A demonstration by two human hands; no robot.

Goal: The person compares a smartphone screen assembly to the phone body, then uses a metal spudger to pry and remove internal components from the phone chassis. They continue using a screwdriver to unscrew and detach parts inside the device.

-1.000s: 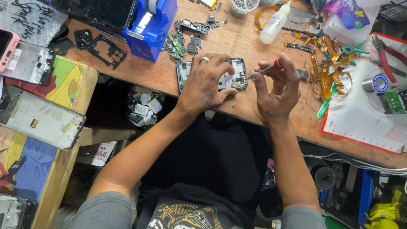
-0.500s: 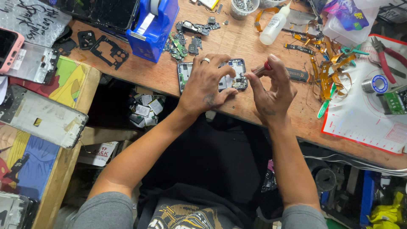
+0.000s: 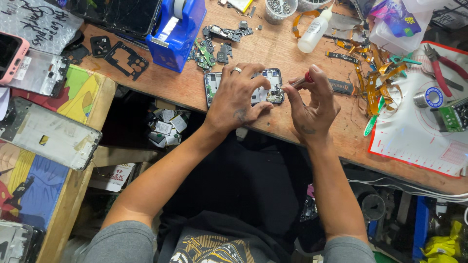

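An opened phone body point(image 3: 271, 83) with its circuit boards bare lies flat on the wooden workbench point(image 3: 273, 48). My left hand point(image 3: 237, 97) lies over its middle and presses it down, a ring on one finger. My right hand point(image 3: 312, 104) pinches a small red-tipped screwdriver point(image 3: 298, 83) whose point rests on the phone's right side.
A blue tape dispenser point(image 3: 176, 29) stands at the back left beside black frame parts point(image 3: 122, 58) and small boards point(image 3: 214, 46). A white squeeze bottle point(image 3: 314, 31), orange flex cables point(image 3: 373, 83), red pliers point(image 3: 438, 68) and a white mat point(image 3: 419, 126) lie at right. Phone panels point(image 3: 46, 131) cover the left shelf.
Both hands stay on the phone. The right hand's fingers have shifted slightly on the screwdriver, and the view has drifted a little.
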